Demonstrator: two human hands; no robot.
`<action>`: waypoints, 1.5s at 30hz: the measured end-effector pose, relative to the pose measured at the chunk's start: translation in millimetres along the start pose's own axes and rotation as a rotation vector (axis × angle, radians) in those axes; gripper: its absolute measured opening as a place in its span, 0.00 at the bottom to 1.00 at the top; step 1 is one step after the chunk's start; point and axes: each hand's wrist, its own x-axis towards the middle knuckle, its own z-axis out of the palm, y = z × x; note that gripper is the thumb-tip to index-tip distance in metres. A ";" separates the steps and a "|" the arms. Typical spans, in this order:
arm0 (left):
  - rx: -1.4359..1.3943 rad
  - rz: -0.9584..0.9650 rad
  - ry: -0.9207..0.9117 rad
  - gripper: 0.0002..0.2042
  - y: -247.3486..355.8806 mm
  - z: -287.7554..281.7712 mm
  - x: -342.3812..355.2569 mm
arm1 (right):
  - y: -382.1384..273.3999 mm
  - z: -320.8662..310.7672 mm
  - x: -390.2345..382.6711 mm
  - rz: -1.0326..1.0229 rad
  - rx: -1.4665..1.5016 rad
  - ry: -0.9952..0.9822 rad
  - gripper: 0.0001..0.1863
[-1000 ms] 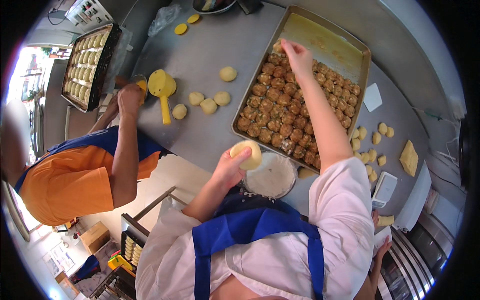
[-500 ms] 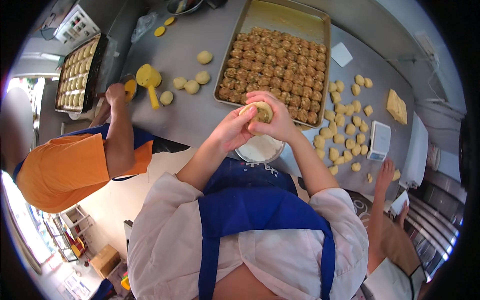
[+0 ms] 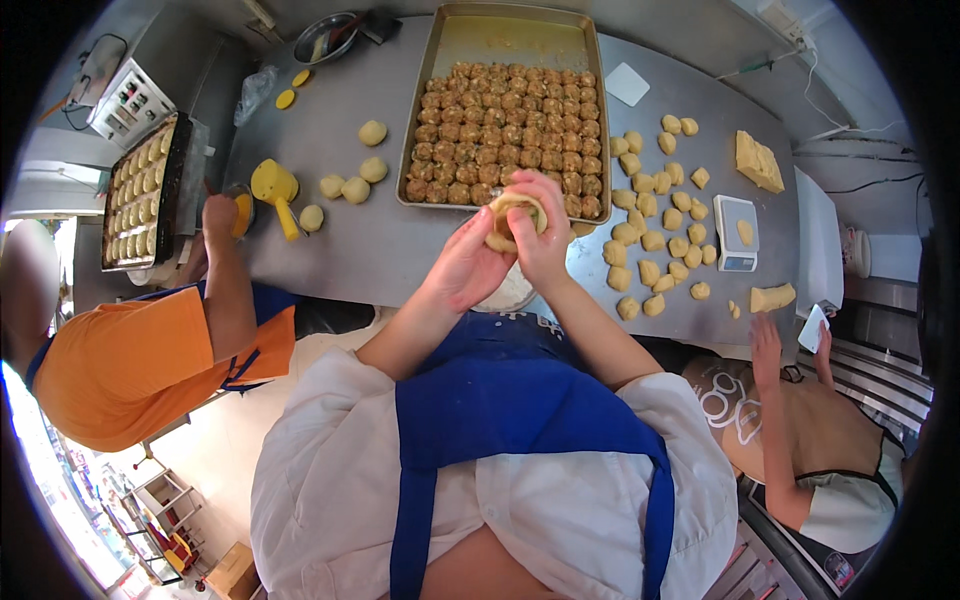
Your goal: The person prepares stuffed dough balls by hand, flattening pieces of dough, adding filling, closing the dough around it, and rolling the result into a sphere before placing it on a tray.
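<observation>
Both hands work together on a round dough wrapper (image 3: pixel 497 242) at the near edge of the big tray. My left hand (image 3: pixel 465 270) cups it from the left and below, its fingers wrapped behind. My right hand (image 3: pixel 541 248) grips the rim, its thumb pressed in at the opening. A little filling shows inside the wrapper; the fingers cover much of it. Below the hands sits a bowl of white flour (image 3: pixel 510 292), partly hidden by my right wrist. Beyond them, the metal tray (image 3: pixel 409 135) bears rows of brown filling balls (image 3: pixel 510 125).
Yellow dough pieces (image 3: pixel 652 240), a scale (image 3: pixel 737 247), a dough block (image 3: pixel 757 163) and a white scraper (image 3: pixel 627 84) lie right. A co-worker's hand (image 3: pixel 766 350) is by a dough log (image 3: pixel 772 299). Leftward are smooth dough balls (image 3: pixel 356 190), a yellow handled tool (image 3: pixel 274 184) and another co-worker's hand (image 3: pixel 220 215).
The view has shifted, so the table sits further left. My right thumb has moved into the wrapper's opening. A dough piece now lies on the scale, and the right co-worker's hand has pulled back from beside it.
</observation>
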 end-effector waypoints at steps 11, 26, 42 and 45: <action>-0.007 0.097 -0.111 0.19 6.0 26.6 -15.2 | -16.6 1.7 14.6 -0.249 -0.010 -0.055 0.22; 0.185 0.132 0.031 0.21 19.8 30.6 -26.8 | -51.4 -5.0 18.9 -0.313 -0.099 -0.150 0.14; 0.497 0.189 -0.032 0.26 4.8 28.9 -29.4 | -42.5 -1.6 18.2 -0.317 -0.097 -0.137 0.10; 0.392 0.295 -0.029 0.27 0.8 45.3 -25.1 | -37.3 8.8 18.4 -0.187 0.181 0.034 0.10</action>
